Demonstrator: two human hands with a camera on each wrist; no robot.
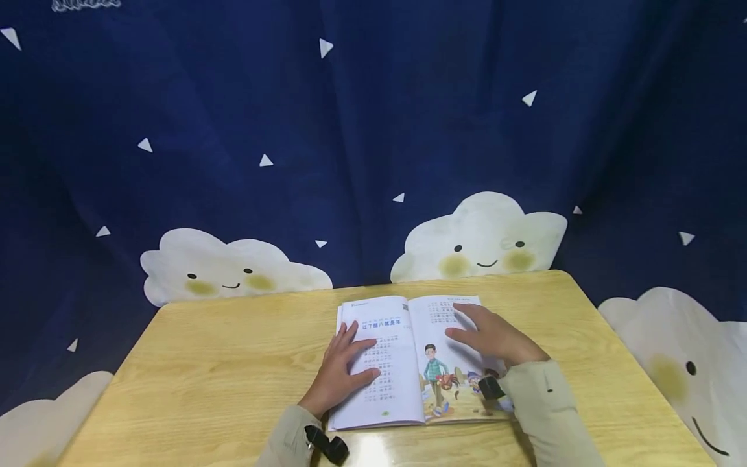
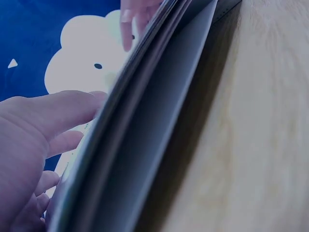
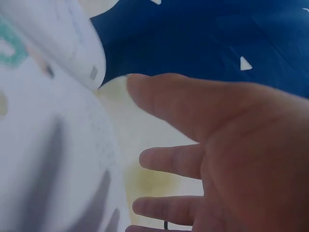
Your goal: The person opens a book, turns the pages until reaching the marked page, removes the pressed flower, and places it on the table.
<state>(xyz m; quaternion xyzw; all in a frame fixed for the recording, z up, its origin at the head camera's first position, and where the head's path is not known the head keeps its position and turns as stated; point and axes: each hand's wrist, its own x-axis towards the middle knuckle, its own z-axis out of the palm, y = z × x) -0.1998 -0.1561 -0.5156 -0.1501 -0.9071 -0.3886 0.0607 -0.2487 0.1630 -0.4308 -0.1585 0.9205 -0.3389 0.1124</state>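
Note:
An open book (image 1: pixel 415 389) lies on the wooden table, with blue heading text on its left page and a drawing of a person with a rooster on its right page. My left hand (image 1: pixel 341 370) rests on the left page with its fingers spread. In the left wrist view, the thumb of the left hand (image 2: pixel 43 125) lies at the edge of the book (image 2: pixel 130 125). Over the right page, my right hand (image 1: pixel 496 334) is spread with fingers extended. The right wrist view shows that hand (image 3: pixel 217 140) with nothing in it, beside the book's pages (image 3: pixel 72 159).
The light wooden table (image 1: pixel 233 363) extends to both sides of the book. Behind it hangs a dark blue curtain (image 1: pixel 233 97) printed with white triangles and smiling clouds. Small black devices (image 1: pixel 327 444) are strapped to both wrists over light sleeves (image 1: pixel 543 408).

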